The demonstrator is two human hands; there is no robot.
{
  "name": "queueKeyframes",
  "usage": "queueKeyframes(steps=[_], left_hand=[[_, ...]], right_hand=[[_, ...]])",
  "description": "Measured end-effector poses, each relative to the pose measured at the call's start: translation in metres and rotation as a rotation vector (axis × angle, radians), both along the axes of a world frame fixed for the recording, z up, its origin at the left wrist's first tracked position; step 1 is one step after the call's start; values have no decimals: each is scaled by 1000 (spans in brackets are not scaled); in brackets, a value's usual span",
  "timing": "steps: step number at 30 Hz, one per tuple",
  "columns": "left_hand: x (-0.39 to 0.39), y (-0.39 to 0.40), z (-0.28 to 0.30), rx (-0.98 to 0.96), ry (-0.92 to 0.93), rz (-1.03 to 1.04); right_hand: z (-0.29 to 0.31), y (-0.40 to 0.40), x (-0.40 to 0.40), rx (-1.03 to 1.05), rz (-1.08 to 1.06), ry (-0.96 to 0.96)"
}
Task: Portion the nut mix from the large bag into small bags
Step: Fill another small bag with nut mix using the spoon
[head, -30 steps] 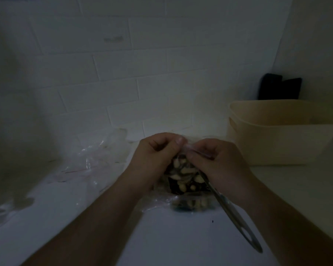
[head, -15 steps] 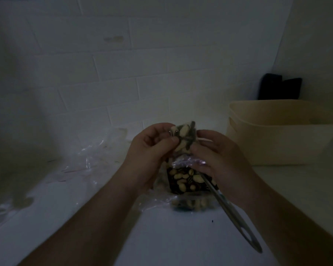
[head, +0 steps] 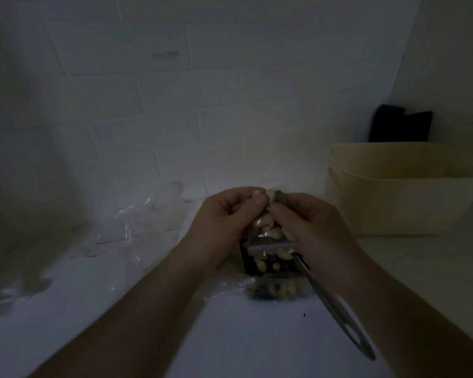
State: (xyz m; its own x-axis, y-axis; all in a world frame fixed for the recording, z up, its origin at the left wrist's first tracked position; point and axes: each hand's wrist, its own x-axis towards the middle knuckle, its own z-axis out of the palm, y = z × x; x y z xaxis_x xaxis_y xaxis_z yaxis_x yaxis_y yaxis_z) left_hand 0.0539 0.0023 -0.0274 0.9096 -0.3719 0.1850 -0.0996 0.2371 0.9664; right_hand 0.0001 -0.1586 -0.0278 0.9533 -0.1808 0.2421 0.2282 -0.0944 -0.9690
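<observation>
— Count?
— I see one small bag (head: 268, 230) of nuts, pinched by my left hand (head: 224, 227) and right hand (head: 309, 230), above the large bag (head: 268, 268). One beige bin (head: 399, 192) right; bare counter (head: 230, 336) near me.

From my feed I saw a dim room with a white brick-patterned tiled wall (head: 175, 110) behind a smooth white surface (head: 243, 336). A plain pale side wall (head: 453, 64) met it at the right corner, and the light was low and greyish throughout.
</observation>
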Motion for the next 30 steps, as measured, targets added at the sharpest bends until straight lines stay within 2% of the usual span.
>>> queueKeyframes(steps=[7, 12, 18, 25, 28, 30], left_hand=[[3, -2, -4, 22, -56, 33], [1, -1, -2, 19, -18, -9], [3, -2, -2, 69, -64, 68], [2, -1, -3, 52, -61, -41], [2, 0, -6, 78, -126, -47], [4, 1, -7, 67, -153, -34]], right_hand=[[-1, -1, 1, 11, -40, -9], [0, 0, 0, -27, -46, -25], [0, 1, 0, 7, -10, -12], [-3, 2, 0, -40, -30, -18], [-2, 0, 1, -112, -78, -38], [-1, 0, 1, -71, -83, -35]])
